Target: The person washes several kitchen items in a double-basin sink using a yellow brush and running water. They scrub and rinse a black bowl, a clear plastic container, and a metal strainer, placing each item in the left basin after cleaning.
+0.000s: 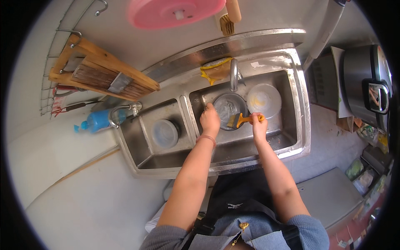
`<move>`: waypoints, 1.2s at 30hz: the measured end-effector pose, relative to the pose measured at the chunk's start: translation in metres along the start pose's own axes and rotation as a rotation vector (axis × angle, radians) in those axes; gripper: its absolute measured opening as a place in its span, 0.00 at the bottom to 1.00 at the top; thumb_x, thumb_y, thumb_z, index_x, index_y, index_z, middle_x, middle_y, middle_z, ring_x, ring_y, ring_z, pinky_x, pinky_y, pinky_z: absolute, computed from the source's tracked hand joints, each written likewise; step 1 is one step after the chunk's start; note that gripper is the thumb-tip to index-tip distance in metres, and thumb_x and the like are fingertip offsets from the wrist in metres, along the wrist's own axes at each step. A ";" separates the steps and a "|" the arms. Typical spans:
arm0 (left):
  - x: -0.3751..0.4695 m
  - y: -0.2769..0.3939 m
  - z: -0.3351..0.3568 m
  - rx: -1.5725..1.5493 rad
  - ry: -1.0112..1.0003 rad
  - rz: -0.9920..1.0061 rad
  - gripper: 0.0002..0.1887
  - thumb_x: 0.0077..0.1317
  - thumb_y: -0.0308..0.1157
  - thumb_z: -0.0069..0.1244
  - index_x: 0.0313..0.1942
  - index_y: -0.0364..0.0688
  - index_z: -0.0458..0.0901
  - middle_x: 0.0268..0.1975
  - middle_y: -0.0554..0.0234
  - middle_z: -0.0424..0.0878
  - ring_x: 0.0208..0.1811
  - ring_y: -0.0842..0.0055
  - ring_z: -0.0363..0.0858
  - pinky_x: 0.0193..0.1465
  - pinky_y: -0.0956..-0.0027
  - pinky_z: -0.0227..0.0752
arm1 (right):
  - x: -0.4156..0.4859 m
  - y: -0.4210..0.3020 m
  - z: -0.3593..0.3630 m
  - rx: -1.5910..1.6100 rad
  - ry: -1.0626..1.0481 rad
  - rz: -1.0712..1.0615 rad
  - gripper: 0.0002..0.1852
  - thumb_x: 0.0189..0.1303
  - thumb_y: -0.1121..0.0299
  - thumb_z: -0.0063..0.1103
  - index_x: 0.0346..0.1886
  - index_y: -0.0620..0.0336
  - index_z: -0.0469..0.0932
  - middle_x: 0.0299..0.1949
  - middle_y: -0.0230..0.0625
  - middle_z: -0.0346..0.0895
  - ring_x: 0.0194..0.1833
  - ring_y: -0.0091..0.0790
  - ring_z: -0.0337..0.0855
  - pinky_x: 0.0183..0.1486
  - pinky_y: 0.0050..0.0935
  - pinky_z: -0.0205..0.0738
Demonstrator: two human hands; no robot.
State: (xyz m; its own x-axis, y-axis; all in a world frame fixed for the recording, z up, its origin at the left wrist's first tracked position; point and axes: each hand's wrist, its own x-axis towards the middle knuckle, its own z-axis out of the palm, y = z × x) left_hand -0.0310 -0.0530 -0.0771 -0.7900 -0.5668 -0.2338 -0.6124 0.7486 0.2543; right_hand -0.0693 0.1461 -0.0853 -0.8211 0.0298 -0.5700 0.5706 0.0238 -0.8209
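Note:
My right hand [259,127] grips the orange handle of a flat bristle brush [239,120]. Its bristles are over the near side of a round metal pot [224,104] in the right sink basin [243,147]. Water glints inside the pot, under the curved tap [234,75]. With fingers curled, my left hand [210,120] holds the pot's left edge; whether it has a handle there is hidden. To the pot's right is a translucent plastic bowl [270,100] with yellow residue in it.
A lidded round container [165,133] sits in the left basin. Behind the tap lies a yellow-edged cloth [216,69]. At left are a blue bottle [98,121], a second tap [117,114] and a hanging wooden rack [106,72]. A large metal cooker [359,78] stands at right.

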 end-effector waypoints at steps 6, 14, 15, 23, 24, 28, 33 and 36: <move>-0.006 -0.005 -0.004 -0.001 -0.026 -0.024 0.10 0.67 0.30 0.55 0.43 0.37 0.72 0.42 0.40 0.85 0.41 0.43 0.86 0.44 0.44 0.80 | -0.001 0.017 0.013 0.021 -0.060 0.100 0.09 0.71 0.66 0.55 0.41 0.59 0.82 0.42 0.29 0.81 0.44 0.24 0.76 0.51 0.27 0.70; -0.019 -0.010 0.000 -0.045 -0.030 -0.142 0.12 0.66 0.29 0.57 0.45 0.37 0.73 0.46 0.40 0.84 0.44 0.42 0.85 0.46 0.43 0.79 | -0.013 -0.003 0.024 -0.227 -0.064 0.066 0.07 0.69 0.67 0.54 0.42 0.59 0.79 0.38 0.31 0.80 0.42 0.27 0.76 0.49 0.27 0.71; -0.019 -0.005 -0.002 -0.054 -0.025 -0.153 0.12 0.66 0.29 0.57 0.46 0.37 0.74 0.46 0.40 0.84 0.44 0.42 0.85 0.47 0.43 0.79 | -0.016 -0.006 0.025 -0.266 -0.060 0.051 0.07 0.69 0.68 0.54 0.42 0.59 0.79 0.38 0.30 0.79 0.41 0.25 0.75 0.48 0.26 0.70; -0.038 0.006 0.004 -0.167 0.000 -0.162 0.08 0.68 0.25 0.49 0.45 0.37 0.73 0.47 0.40 0.82 0.43 0.41 0.85 0.47 0.44 0.80 | 0.002 0.021 0.014 -0.532 0.087 -0.300 0.10 0.65 0.64 0.57 0.39 0.62 0.78 0.43 0.49 0.81 0.50 0.52 0.79 0.56 0.44 0.71; -0.039 0.004 0.002 -0.171 -0.003 -0.176 0.07 0.68 0.25 0.48 0.45 0.37 0.73 0.47 0.40 0.82 0.44 0.41 0.85 0.47 0.44 0.80 | 0.001 0.016 0.013 -0.404 0.002 -0.135 0.11 0.65 0.64 0.58 0.37 0.64 0.78 0.42 0.51 0.81 0.48 0.53 0.79 0.54 0.44 0.72; -0.041 0.012 -0.001 -0.208 0.000 -0.206 0.07 0.68 0.24 0.48 0.46 0.37 0.73 0.48 0.40 0.82 0.44 0.41 0.85 0.48 0.44 0.79 | 0.001 0.013 0.015 -0.381 -0.009 -0.106 0.12 0.64 0.64 0.59 0.37 0.65 0.79 0.40 0.52 0.81 0.45 0.53 0.81 0.52 0.45 0.73; -0.042 0.001 0.010 -0.237 0.029 -0.207 0.07 0.68 0.24 0.47 0.46 0.36 0.73 0.48 0.39 0.82 0.45 0.40 0.84 0.49 0.43 0.78 | 0.005 0.006 0.012 -0.451 -0.023 -0.055 0.13 0.65 0.63 0.59 0.39 0.65 0.79 0.37 0.52 0.82 0.44 0.53 0.83 0.50 0.44 0.74; -0.042 0.005 0.007 -0.241 0.009 -0.231 0.06 0.68 0.24 0.47 0.45 0.36 0.73 0.48 0.39 0.82 0.45 0.40 0.84 0.49 0.42 0.78 | -0.006 -0.009 0.015 -0.469 -0.040 -0.042 0.13 0.66 0.62 0.59 0.40 0.65 0.79 0.36 0.51 0.83 0.43 0.53 0.84 0.49 0.43 0.75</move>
State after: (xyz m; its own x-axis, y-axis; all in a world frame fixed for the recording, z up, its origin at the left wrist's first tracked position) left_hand -0.0005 -0.0226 -0.0727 -0.6294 -0.7158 -0.3026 -0.7638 0.4979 0.4108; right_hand -0.0703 0.1307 -0.0749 -0.8380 -0.0191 -0.5453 0.4728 0.4736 -0.7431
